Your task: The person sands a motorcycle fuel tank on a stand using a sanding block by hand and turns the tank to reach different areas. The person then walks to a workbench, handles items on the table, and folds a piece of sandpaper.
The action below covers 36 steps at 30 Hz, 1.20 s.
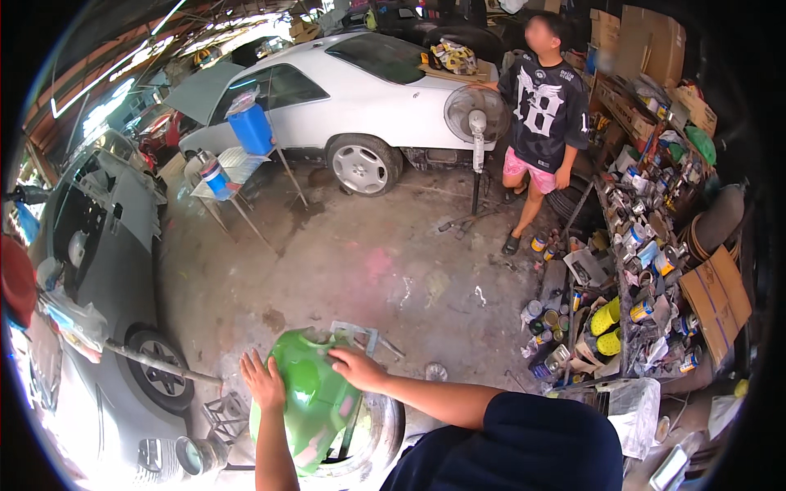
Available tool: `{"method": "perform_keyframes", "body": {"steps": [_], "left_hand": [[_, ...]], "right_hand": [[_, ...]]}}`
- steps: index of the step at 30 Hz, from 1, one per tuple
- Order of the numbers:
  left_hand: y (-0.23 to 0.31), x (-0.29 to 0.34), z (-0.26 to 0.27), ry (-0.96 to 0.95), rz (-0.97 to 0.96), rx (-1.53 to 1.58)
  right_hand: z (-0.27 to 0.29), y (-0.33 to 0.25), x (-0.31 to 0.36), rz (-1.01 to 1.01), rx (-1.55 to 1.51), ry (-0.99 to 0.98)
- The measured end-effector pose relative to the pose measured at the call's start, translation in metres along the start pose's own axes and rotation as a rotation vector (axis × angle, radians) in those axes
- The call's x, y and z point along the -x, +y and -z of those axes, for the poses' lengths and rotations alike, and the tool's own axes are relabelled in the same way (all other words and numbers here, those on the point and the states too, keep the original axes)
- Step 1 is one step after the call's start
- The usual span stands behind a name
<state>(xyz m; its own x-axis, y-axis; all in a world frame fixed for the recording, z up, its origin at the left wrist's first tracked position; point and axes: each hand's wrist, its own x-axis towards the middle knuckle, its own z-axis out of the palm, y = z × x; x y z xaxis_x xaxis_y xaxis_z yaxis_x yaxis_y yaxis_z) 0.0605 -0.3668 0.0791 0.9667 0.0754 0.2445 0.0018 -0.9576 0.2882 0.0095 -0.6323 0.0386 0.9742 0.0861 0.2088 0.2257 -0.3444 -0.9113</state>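
Note:
A glossy green, curved body panel (307, 391) with pinkish bare patches stands tilted in front of me. Its top edge looks uneven. My left hand (263, 381) rests along the panel's left edge, fingers stretched and apart. At the upper right edge, my right hand (360, 368) has its fingers bent over the panel, gripping it. Beneath the panel's right side is a tyre (395, 425), partly hidden by the panel and my body. Just beyond the panel, a grey metal frame (366, 337) sits on the floor.
A grey car (106, 270) stands at left, a white car (377, 106) at the back. A person (544, 106) stands beside a pedestal fan (477, 123). Crowded shelves of cans (639, 237) line the right. A small table (246, 168) holds blue containers. Buckets (196, 454) sit lower left.

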Motion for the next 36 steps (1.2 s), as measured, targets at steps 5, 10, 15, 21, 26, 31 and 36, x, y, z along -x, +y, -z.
{"method": "perform_keyframes", "body": {"steps": [5, 10, 15, 21, 26, 31, 36], "left_hand": [[0.02, -0.013, -0.003, -0.006, -0.049, -0.011], [-0.007, -0.001, -0.004, 0.037, -0.052, -0.048], [0.01, -0.006, -0.004, 0.01, -0.041, -0.001], [-0.001, -0.001, -0.005, 0.029, -0.021, -0.038], [0.01, -0.004, 0.0, 0.024, 0.021, -0.017], [0.002, -0.001, -0.002, 0.032, 0.021, -0.037], [0.014, -0.004, 0.007, 0.018, 0.013, -0.004]], "right_hand": [[0.013, 0.061, -0.031, -0.408, -0.043, 0.06], [0.003, -0.006, 0.007, -0.069, 0.041, -0.007], [0.008, 0.057, -0.019, -0.461, -0.089, 0.117], [-0.002, 0.019, 0.013, -0.218, -0.061, 0.115], [0.012, 0.05, -0.008, -0.596, -0.162, 0.103], [-0.007, 0.038, 0.016, -0.312, -0.127, 0.108], [0.001, 0.062, -0.016, -0.469, -0.176, 0.168]]}}
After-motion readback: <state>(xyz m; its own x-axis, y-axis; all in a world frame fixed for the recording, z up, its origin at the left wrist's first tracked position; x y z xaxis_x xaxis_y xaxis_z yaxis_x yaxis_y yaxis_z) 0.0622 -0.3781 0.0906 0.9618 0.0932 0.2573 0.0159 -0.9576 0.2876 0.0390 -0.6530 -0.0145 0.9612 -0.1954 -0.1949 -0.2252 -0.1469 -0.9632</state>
